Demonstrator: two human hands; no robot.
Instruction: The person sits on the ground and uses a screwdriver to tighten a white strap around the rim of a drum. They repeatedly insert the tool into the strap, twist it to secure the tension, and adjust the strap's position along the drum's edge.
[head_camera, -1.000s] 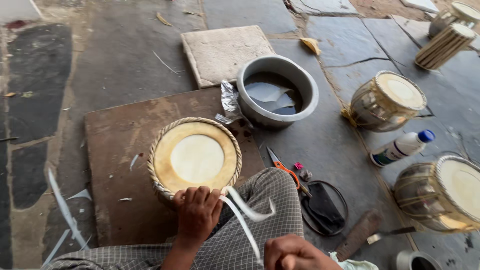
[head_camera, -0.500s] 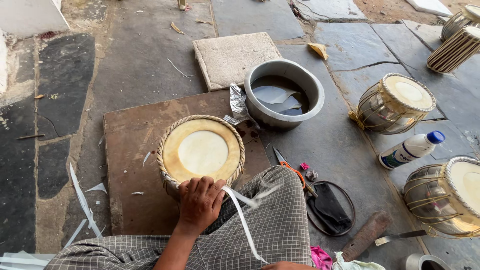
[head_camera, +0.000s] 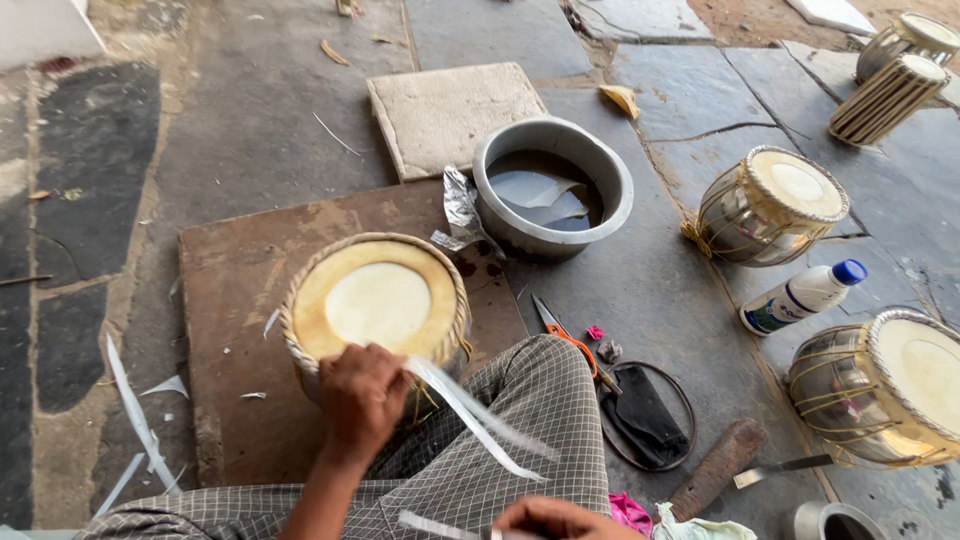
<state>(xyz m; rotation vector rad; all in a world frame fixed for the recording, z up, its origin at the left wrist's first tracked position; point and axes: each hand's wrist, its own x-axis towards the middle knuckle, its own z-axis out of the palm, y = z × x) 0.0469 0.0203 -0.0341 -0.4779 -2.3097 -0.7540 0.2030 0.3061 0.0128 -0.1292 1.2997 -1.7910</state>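
Drum position: a round hand drum (head_camera: 378, 305) with a cream skin head, a yellowish outer ring and a braided straw-coloured rim stands upright on a flat brown wooden board (head_camera: 240, 290) laid on the grey stone floor (head_camera: 250, 120). The drum sits at the near edge of the board, against the person's knee, which is covered in grey checked cloth (head_camera: 520, 420).

Left hand (head_camera: 362, 400): clenched over the near rim of the drum, fingers curled down on the braid. A pale, flat strap (head_camera: 470, 410) runs from this hand across the knee toward the lower edge of the view — blurred along its length.

Right hand (head_camera: 560, 520): only the top of it shows at the bottom edge. It appears closed on a pale strip, though its grip cannot be told for certain.

Surroundings:
- A grey metal basin (head_camera: 553, 185) holding dark water and pale sheets stands just beyond the board, with a crumpled foil scrap (head_camera: 458, 210) beside it.
- A square pale stone slab (head_camera: 455, 115) lies behind the basin.
- Orange-handled scissors (head_camera: 560, 328) lie on the floor next to the knee, near a black ring-shaped item (head_camera: 645, 415).
- A white plastic bottle with a blue cap (head_camera: 805, 295) lies on its side between two metal-bodied drums (head_camera: 770, 205) (head_camera: 885, 385).
- White trimmings (head_camera: 135, 420) are scattered at the left of the board.
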